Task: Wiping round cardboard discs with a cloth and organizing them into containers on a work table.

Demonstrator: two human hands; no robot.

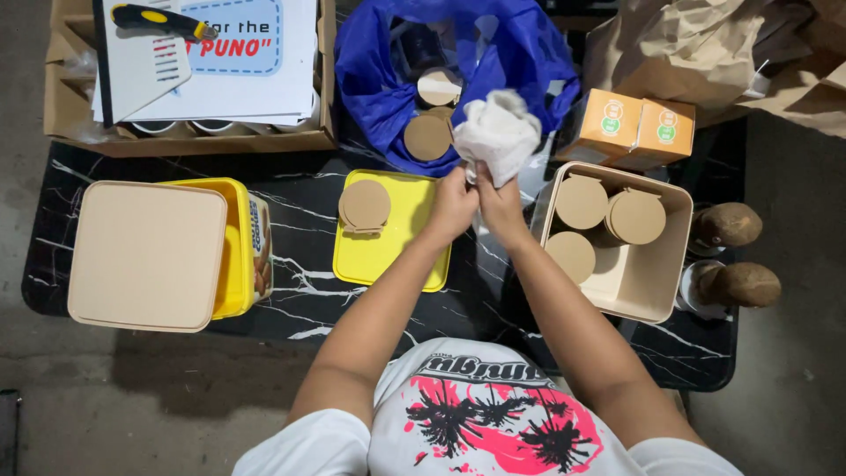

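2 orange cartons (636, 132) with round green labels sit right of a blue bag (379, 84); a white sign with a blue panel (233, 53) lies upper left. Left hand (452, 207) and right hand (498, 204) pinch a crumpled white cloth (498, 132) above the black marble table (300, 286).

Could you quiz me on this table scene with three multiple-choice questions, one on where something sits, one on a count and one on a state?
1. Where does the single brown disc lie?
A. on the yellow lid
B. in the cardboard box
C. on the floor

2. How many brown discs are in the beige tub?
A. one
B. three
C. six

3. What are both hands doing?
A. resting flat
B. gripping a white cloth
C. holding a knife

Answers: 1 A, it rests on yellow plastic. 2 B, three round tops show. 3 B, left hand and right hand pinch the cloth.
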